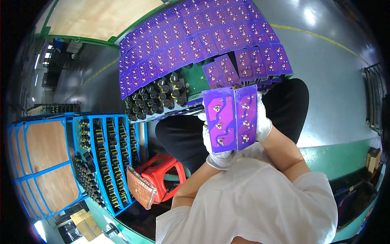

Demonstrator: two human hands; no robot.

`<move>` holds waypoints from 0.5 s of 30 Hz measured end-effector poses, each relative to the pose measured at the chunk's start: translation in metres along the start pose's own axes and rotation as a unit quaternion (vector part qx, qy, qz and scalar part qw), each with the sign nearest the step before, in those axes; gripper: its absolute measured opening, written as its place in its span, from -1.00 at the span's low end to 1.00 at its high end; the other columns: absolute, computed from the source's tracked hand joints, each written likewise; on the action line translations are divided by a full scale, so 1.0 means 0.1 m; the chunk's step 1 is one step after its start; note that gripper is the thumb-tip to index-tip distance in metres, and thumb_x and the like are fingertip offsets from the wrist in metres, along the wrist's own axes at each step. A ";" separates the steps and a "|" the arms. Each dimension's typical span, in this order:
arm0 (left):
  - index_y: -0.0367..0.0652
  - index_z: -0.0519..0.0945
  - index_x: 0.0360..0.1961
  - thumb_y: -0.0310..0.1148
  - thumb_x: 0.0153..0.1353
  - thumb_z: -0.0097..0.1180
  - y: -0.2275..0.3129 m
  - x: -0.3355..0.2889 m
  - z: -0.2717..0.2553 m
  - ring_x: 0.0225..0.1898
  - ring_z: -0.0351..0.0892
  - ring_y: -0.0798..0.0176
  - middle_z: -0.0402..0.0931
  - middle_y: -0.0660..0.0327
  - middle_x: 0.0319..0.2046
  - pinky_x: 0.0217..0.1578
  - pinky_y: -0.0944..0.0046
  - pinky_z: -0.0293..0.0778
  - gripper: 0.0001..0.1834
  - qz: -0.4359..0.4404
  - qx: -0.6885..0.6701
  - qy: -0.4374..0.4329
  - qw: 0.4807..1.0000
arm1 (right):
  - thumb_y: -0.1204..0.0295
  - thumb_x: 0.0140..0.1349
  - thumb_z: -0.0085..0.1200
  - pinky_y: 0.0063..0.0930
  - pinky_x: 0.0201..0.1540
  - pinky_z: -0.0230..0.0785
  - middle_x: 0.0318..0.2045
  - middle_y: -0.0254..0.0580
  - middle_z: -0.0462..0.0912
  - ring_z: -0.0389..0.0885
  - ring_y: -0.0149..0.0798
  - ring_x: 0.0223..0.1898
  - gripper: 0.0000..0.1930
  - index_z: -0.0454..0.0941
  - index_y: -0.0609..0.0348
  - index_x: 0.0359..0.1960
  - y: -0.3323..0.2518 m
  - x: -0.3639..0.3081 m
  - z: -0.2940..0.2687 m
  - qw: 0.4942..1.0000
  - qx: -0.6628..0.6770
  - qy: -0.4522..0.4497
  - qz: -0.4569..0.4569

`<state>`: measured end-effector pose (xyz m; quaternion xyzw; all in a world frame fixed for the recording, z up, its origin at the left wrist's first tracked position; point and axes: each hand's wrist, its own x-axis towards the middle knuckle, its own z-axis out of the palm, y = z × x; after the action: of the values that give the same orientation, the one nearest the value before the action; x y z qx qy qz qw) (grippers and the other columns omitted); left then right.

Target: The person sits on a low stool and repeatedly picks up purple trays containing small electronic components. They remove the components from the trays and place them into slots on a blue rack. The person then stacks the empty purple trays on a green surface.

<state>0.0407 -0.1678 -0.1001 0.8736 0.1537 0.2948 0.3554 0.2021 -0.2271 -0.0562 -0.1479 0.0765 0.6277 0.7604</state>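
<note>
Two purple circuit boards stand upright side by side in front of me, the left board (227,136) and the right board (252,118) meeting along a long edge. Small round metal terminals show on their faces. My left hand (219,159), in a white glove, grips the left board from its outer side and lower end. The gloved right hand (264,122) is closed on the outer edge of the right board. Most of the fingers are hidden behind the boards. Just beyond them, two more purple boards (222,71) lie tilted on the green bench (196,79).
Overlapping rows of purple boards (178,40) cover most of the bench. Black cylindrical parts (152,97) with yellow marks stand at its near left. On my left are a red stool (162,173), a bubble-wrapped pack (140,188) and a blue rack (115,162) of similar parts.
</note>
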 end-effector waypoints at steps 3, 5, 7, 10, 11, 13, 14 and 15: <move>-0.18 0.34 0.12 -0.36 0.38 -0.21 -0.02 0.00 0.04 -0.06 0.57 0.25 0.49 0.11 -0.01 -0.11 0.26 0.57 -0.67 0.000 -0.006 -0.001 1.000 | -0.34 0.22 -0.46 0.03 0.22 0.23 0.24 0.08 0.30 0.35 0.10 0.20 -0.12 0.13 0.17 0.31 -0.04 -0.09 0.27 0.996 -0.067 -0.062 0.012; -0.19 0.34 0.12 -0.35 0.38 -0.21 -0.03 0.02 0.06 -0.06 0.57 0.23 0.49 0.11 -0.01 -0.11 0.25 0.57 -0.67 -0.013 -0.025 0.001 1.000 | -0.35 0.22 -0.49 0.04 0.22 0.22 0.25 0.11 0.28 0.33 0.13 0.21 -0.10 0.09 0.18 0.34 -0.04 -0.09 0.28 0.994 -0.098 -0.055 0.004; -0.20 0.34 0.11 -0.35 0.38 -0.22 -0.04 0.01 0.08 -0.06 0.56 0.22 0.49 0.10 -0.01 -0.11 0.24 0.57 -0.67 -0.027 -0.046 0.006 0.999 | -0.35 0.22 -0.51 0.05 0.21 0.23 0.24 0.14 0.28 0.33 0.15 0.21 -0.09 0.06 0.18 0.35 -0.02 -0.06 0.22 0.994 -0.102 -0.035 -0.010; -0.21 0.34 0.11 -0.34 0.38 -0.22 -0.08 -0.02 0.12 -0.06 0.56 0.19 0.49 0.10 -0.01 -0.12 0.22 0.57 -0.67 -0.058 -0.087 0.016 0.994 | -0.34 0.23 -0.52 0.06 0.20 0.25 0.23 0.18 0.29 0.35 0.18 0.19 -0.10 0.06 0.18 0.35 0.00 0.00 0.18 0.996 -0.082 -0.019 -0.014; -0.21 0.35 0.11 -0.34 0.38 -0.22 -0.09 -0.03 0.12 -0.06 0.56 0.18 0.49 0.10 -0.01 -0.12 0.21 0.57 -0.67 -0.075 -0.109 0.022 0.991 | -0.34 0.23 -0.53 0.06 0.20 0.25 0.22 0.18 0.30 0.36 0.18 0.18 -0.10 0.06 0.18 0.35 -0.01 0.00 0.17 0.997 -0.076 -0.018 -0.006; -0.22 0.35 0.10 -0.34 0.38 -0.23 -0.14 -0.09 0.20 -0.06 0.56 0.16 0.49 0.10 -0.01 -0.12 0.19 0.57 -0.67 -0.117 -0.168 0.032 0.978 | -0.28 0.26 -0.45 0.01 0.18 0.29 0.19 0.12 0.35 0.39 0.11 0.16 -0.18 0.12 0.16 0.31 -0.03 0.02 0.08 0.998 -0.061 -0.023 -0.005; -0.22 0.35 0.10 -0.33 0.39 -0.23 -0.18 -0.14 0.25 -0.07 0.56 0.15 0.49 0.10 -0.02 -0.12 0.19 0.57 -0.67 -0.149 -0.215 0.041 0.964 | -0.25 0.27 -0.40 -0.02 0.17 0.30 0.17 0.09 0.37 0.40 0.07 0.14 -0.22 0.16 0.14 0.29 -0.04 0.03 0.04 0.998 -0.053 -0.025 -0.005; -0.23 0.35 0.10 -0.33 0.39 -0.23 -0.24 -0.20 0.30 -0.07 0.56 0.15 0.49 0.10 -0.02 -0.12 0.18 0.57 -0.67 -0.180 -0.262 0.047 0.947 | -0.18 0.30 -0.31 -0.10 0.15 0.35 0.14 -0.01 0.42 0.45 -0.04 0.11 -0.31 0.23 0.11 0.25 -0.04 0.05 0.00 0.999 -0.019 -0.034 0.001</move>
<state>0.0419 -0.1764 -0.1424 0.6928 0.2418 0.2965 0.6113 0.2071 -0.2231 -0.0570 -0.1406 0.0384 0.6344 0.7591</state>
